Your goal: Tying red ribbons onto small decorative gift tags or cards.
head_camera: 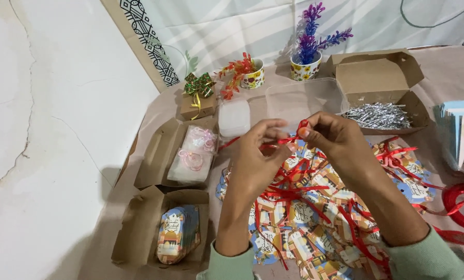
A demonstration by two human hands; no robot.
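A person in green sleeves works a length of red ribbon (pixel 294 136) between both hands above a heap of printed gift tags (pixel 304 228), the landmark of this tabletop. Furthest left of the heap, two open cardboard boxes stand one behind the other: the nearer (pixel 138 233) holds a stack of unstrung tags (pixel 177 234), the farther (pixel 162 155) a clear bag of pink ribbon bows (pixel 194 153). Behind that, up-left of the heap, sits one small brown gift box topped with a green and gold bow (pixel 200 85), and just beside it a clear plastic lid (pixel 234 116).

The left hand (pixel 255 161), over the heap's left half, has thumb and fingers closed on the ribbon; the right hand (pixel 335 140), over its middle, pinches the same ribbon at a small loop, so both grips are shut on it. The step in hand looks like tying a knot or loop in a tag's ribbon; the next move would seem to call for pulling the ends snug without letting the loop slip.

Behind the heap stand two small flowered pots, one with orange leaves (pixel 245 72), one with purple sprigs (pixel 309 46), and a clear plastic tray (pixel 304 98). Up-right of the heap, a third open cardboard box (pixel 382 78) holds silver twist ties (pixel 379 115), too many to count. Far right lie a stack of blue cards (pixel 462 132) and a coil of red ribbon (pixel 462 205).
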